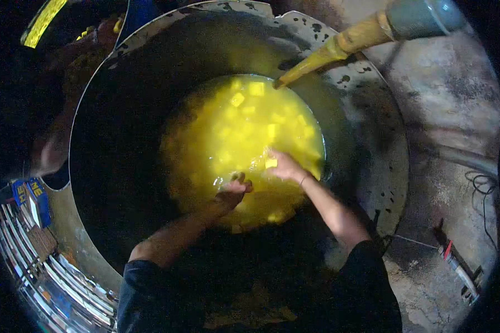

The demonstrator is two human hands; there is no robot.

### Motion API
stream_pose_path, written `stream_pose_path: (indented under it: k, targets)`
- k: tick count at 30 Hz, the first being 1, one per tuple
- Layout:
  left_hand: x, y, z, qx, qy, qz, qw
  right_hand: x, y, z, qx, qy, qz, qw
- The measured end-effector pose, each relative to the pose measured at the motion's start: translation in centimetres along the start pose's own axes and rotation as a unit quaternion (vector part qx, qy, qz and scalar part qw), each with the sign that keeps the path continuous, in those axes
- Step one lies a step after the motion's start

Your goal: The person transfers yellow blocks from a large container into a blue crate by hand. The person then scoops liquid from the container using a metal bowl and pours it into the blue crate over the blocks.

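Yellow blocks [256, 89] float in cloudy yellow liquid [200, 150] inside a large round dark vat [122, 139]. Near the middle of the liquid, my right hand [284, 166] has its fingers closed around a yellow block [271, 163]. My left hand [235, 187] is lower and to the left, just over the liquid, with its fingers curled; whether it holds anything is too small to make out.
A bamboo-like pole [339, 47] with a grey-blue end slants over the vat's upper right rim. Another person's arm [53, 150] is at the left. Slatted racks [55, 277] stand lower left, and a pipe [464, 158] and cable lie right.
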State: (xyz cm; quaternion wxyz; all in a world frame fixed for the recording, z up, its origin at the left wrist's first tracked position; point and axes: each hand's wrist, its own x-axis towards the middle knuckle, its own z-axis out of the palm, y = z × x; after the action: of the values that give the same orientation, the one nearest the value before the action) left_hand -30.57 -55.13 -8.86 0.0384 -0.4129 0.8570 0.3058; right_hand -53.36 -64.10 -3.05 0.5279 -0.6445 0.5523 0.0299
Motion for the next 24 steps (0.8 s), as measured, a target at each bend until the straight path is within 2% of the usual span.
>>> stream_pose_path:
  k: [1, 2, 3, 4, 5, 6, 7, 8, 9, 10, 11, 13, 14, 15, 16, 17, 18, 19, 21, 22, 23, 24]
  targets:
    - [0.8, -0.9, 0.6, -0.011, 0.059, 0.114, 0.992, 1.5, -0.6, -1.9, -0.02, 0.032, -0.019, 0.999]
    - [1.1, -0.8, -1.1, -0.012, 0.057, 0.112, 0.992, 3.2, -2.3, -3.9, -0.049, 0.014, 0.023, 0.998]
    - [1.2, 0.0, -4.3, 0.076, 0.1, 0.116, 0.985, 4.7, -4.2, -5.2, -0.078, -0.003, 0.067, 0.995]
    - [1.8, 0.2, -4.7, 0.12, 0.121, 0.117, 0.979, 5.7, -5.3, -5.6, -0.078, -0.006, 0.067, 0.995]
    - [2.4, 0.4, -5.1, 0.163, 0.141, 0.116, 0.97, 6.7, -6.4, -5.6, -0.168, 0.034, 0.035, 0.985]
    - [3.3, 0.0, -3.5, 0.063, 0.027, 0.0, 0.998, 7.6, -7.2, -5.3, -0.256, 0.074, 0.001, 0.964]
    - [4.0, -0.2, -3.6, -0.039, -0.086, -0.117, 0.989, 9.0, -6.8, -4.2, -0.255, 0.072, 0.0, 0.964]
    - [4.5, -0.7, -3.8, -0.04, -0.087, -0.119, 0.988, 10.1, -6.5, -2.9, -0.294, 0.105, -0.035, 0.949]
    - [4.9, -0.8, -5.8, -0.05, -0.172, -0.101, 0.979, 11.0, -5.8, -1.8, -0.332, 0.139, -0.07, 0.931]
    - [5.2, -1.2, -6.6, -0.06, -0.255, -0.084, 0.961, 11.7, -5.8, -1.5, -0.369, 0.101, -0.087, 0.92]
    - [5.3, -1.9, -7.1, -0.06, -0.257, -0.087, 0.961, 12.0, -5.5, -1.4, -0.367, 0.099, -0.09, 0.921]
    - [4.4, -3.7, -7.6, -0.283, -0.144, -0.077, 0.945, 12.0, -5.2, -1.7, -0.334, 0.046, -0.066, 0.939]
    - [3.8, -4.3, -7.7, -0.394, -0.098, -0.074, 0.911, 11.5, -4.8, -2.0, -0.333, 0.045, -0.068, 0.939]
    - [3.2, -4.8, -7.9, -0.497, -0.05, -0.069, 0.863, 10.7, -4.2, -2.3, -0.21, 0.073, -0.098, 0.97]
    - [3.4, -5.7, -8.3, -0.56, -0.113, -0.111, 0.813, 9.7, -4.2, -2.8, -0.085, 0.101, -0.124, 0.983]
    - [3.8, -6.1, -8.4, -0.618, -0.175, -0.15, 0.752, 8.6, -4.1, -3.3, -0.089, 0.101, -0.121, 0.984]
    - [3.6, -5.6, -9.2, -0.62, -0.175, -0.145, 0.751, 6.9, -5.3, -4.5, 0.035, 0.066, -0.058, 0.996]
    - [2.9, -5.0, -10.5, -0.711, -0.095, -0.155, 0.68, 5.7, -5.7, -5.0, 0.158, 0.029, 0.004, 0.987]
    - [2.3, -4.2, -11.5, -0.839, 0.035, -0.142, 0.524, 4.0, -5.1, -4.3, 0.164, 0.033, -0.008, 0.986]
    - [2.5, -4.2, -10.8, -0.88, 0.057, -0.117, 0.456, 2.8, -5.2, -3.5, 0.347, 0.032, 0.023, 0.937]
    - [2.8, -4.3, -10.1, -0.915, 0.078, -0.091, 0.386, 1.7, -5.4, -2.8, 0.518, 0.03, 0.05, 0.853]
    - [3.3, -3.3, -10.4, -0.929, 0.092, -0.109, 0.341, 1.7, -3.9, -0.3, 0.532, 0.078, 0.037, 0.842]
